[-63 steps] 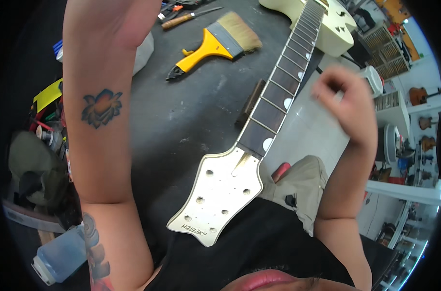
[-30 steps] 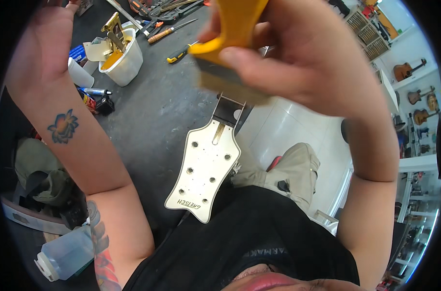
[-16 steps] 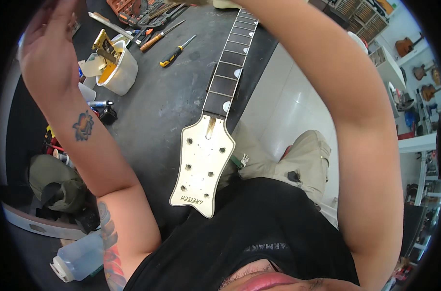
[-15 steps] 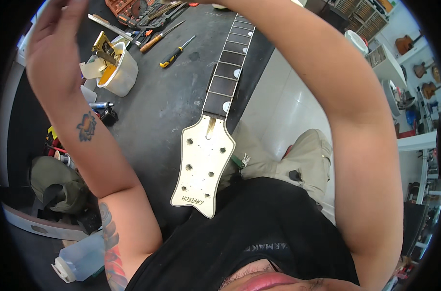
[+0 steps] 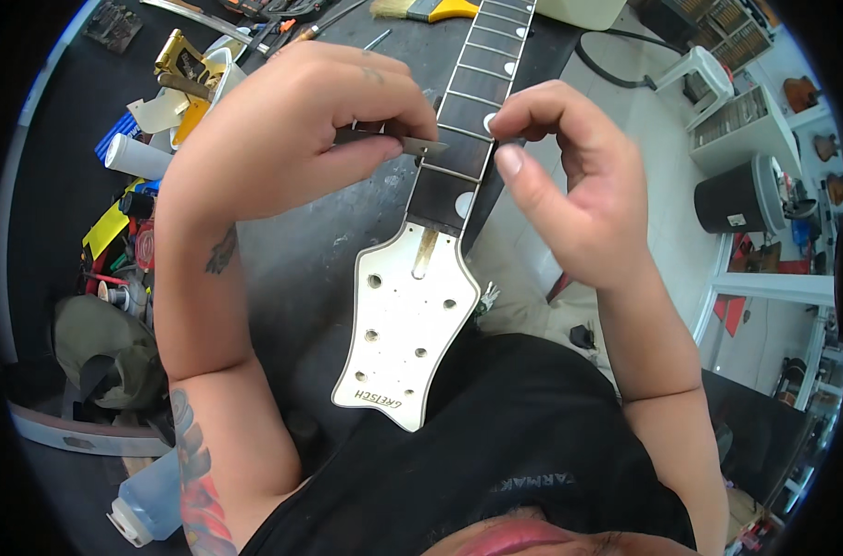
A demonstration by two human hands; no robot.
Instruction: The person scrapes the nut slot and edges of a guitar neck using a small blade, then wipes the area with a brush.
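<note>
My left hand point(image 5: 301, 125) is closed on a small, thin metal plate point(image 5: 419, 146), held over the frets of the dark fretboard point(image 5: 447, 195), left of my right hand. My right hand point(image 5: 579, 185) has thumb and curled fingers apart, the index fingertip at the fretboard's right edge, nothing visible held. Below both hands, the guitar's cream headstock point(image 5: 398, 329) points toward me, with several tuner holes. A wide yellow-handled brush point(image 5: 454, 9) lies on the black bench point(image 5: 305, 259) at the top.
At left are a plastic tub point(image 5: 219, 74) with metal parts, assorted supplies, an olive bag point(image 5: 101, 347) and a translucent bottle point(image 5: 152, 500). At right, past the bench edge, are a white stool point(image 5: 695, 69), a dark bucket point(image 5: 732, 195) and shelving with guitars.
The brush, held in my right hand a second ago, now lies at the top of the bench. Both raised hands have come down to the fretboard; my left holds the metal plate.
</note>
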